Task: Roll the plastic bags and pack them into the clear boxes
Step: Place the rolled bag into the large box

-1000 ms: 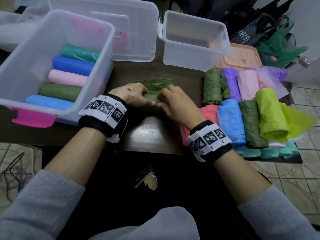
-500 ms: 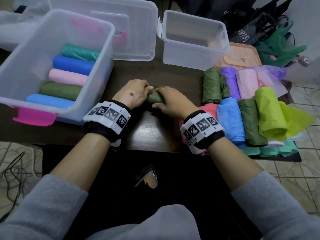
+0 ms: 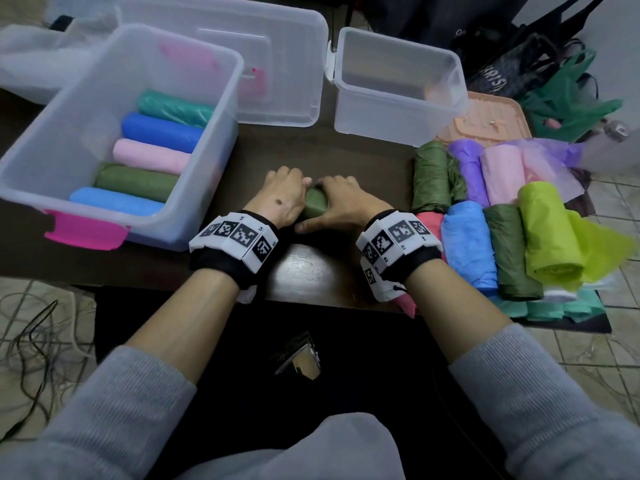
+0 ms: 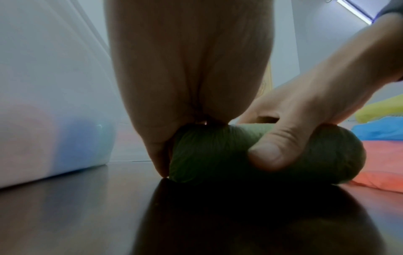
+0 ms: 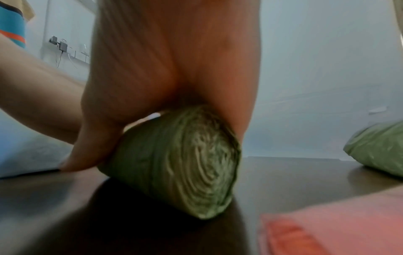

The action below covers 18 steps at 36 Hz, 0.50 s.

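A rolled olive-green plastic bag (image 3: 314, 202) lies on the dark table (image 3: 311, 271) between my hands. My left hand (image 3: 282, 197) grips its left end, fingers curled over the top. My right hand (image 3: 341, 204) grips its right part, thumb in front. The left wrist view shows the roll (image 4: 218, 155) with the right thumb pressed on it. In the right wrist view the roll's spiral end (image 5: 200, 163) faces the camera. A large clear box (image 3: 104, 140) at the left holds several rolled bags. A smaller clear box (image 3: 394, 88) stands behind, with nothing seen inside.
A pile of rolled bags in several colours (image 3: 502, 216) lies at the right, over a flat red bag (image 3: 427, 223). A clear lid (image 3: 270, 64) sits at the back, a peach lid (image 3: 485, 123) behind the pile. Dark bags and a green bag (image 3: 568, 109) lie on the floor.
The flat green bag has been rolled forward into a tight roll. Both hands have closed round it, and the flat sheet beyond them is gone.
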Each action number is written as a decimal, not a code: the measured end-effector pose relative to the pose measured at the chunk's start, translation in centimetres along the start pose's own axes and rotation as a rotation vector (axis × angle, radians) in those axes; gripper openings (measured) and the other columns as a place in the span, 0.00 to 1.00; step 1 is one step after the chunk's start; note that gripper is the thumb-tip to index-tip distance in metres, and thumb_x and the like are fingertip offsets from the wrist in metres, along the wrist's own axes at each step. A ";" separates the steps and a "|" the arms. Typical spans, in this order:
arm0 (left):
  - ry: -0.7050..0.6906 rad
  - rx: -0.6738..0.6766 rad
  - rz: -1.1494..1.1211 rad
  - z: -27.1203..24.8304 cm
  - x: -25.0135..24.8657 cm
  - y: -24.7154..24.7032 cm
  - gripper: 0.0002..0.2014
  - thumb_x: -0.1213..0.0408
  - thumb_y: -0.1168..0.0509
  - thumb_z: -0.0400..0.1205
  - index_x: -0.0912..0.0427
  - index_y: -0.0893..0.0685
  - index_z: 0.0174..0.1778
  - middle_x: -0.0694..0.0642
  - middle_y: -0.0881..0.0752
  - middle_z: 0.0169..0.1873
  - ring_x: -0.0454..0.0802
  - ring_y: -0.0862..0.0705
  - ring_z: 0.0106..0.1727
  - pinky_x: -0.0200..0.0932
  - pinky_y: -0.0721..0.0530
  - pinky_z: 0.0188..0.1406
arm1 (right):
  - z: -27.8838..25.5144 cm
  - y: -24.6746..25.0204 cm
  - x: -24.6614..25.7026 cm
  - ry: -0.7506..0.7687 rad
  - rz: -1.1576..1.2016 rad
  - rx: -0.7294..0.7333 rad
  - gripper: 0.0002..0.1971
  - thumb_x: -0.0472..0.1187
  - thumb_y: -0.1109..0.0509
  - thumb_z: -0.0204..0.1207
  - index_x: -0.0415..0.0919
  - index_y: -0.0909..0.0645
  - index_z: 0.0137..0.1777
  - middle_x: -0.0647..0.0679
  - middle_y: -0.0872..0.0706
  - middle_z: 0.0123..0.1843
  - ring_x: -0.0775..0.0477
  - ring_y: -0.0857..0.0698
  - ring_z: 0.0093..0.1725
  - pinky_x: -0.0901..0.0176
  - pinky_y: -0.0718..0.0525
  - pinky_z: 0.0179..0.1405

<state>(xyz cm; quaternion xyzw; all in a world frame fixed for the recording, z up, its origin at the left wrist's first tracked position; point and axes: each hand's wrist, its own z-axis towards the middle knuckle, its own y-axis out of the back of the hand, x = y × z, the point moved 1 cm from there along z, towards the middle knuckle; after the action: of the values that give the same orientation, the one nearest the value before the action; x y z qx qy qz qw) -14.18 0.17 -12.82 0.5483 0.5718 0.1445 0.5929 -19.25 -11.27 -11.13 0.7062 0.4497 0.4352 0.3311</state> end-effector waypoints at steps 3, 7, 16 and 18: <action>0.001 -0.025 -0.055 -0.2 0.0 0.0 0.18 0.59 0.53 0.89 0.67 0.29 0.67 0.68 0.30 0.68 0.64 0.33 0.70 0.53 0.36 0.68 | -0.2 -0.1 0.0 0.053 0.033 -0.040 0.37 0.63 0.23 0.63 0.40 0.26 0.65 0.45 0.29 0.55 0.43 0.30 0.64 0.55 0.30 0.60; -0.012 -0.092 -0.079 -0.7 -0.1 -0.2 0.16 0.59 0.51 0.89 0.67 0.31 0.65 0.67 0.33 0.66 0.64 0.32 0.66 0.55 0.33 0.66 | -0.9 -0.8 -0.1 0.118 0.028 -0.110 0.35 0.62 0.26 0.67 0.37 0.28 0.65 0.41 0.25 0.62 0.42 0.27 0.64 0.54 0.28 0.62; -0.037 -0.183 -0.119 -1.4 -0.9 0.8 0.19 0.57 0.46 0.87 0.65 0.32 0.70 0.64 0.38 0.72 0.63 0.37 0.72 0.54 0.35 0.72 | -1.8 -2.9 0.1 0.127 0.162 -0.256 0.26 0.54 0.31 0.76 0.35 0.27 0.66 0.41 0.20 0.60 0.41 0.22 0.59 0.55 0.25 0.56; -0.082 -0.228 -0.183 -1.8 -1.6 2.1 0.21 0.57 0.45 0.87 0.64 0.33 0.72 0.64 0.41 0.75 0.62 0.41 0.77 0.52 0.40 0.76 | -2.0 -2.3 0.5 0.091 0.336 -0.257 0.23 0.53 0.31 0.77 0.36 0.25 0.63 0.46 0.19 0.55 0.48 0.20 0.52 0.60 0.28 0.47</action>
<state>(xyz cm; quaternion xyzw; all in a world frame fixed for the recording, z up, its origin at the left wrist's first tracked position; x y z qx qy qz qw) -15.19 0.47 -9.83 0.4285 0.5744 0.1316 0.6849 -21.73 -9.79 -12.17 0.7029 0.2806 0.5694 0.3208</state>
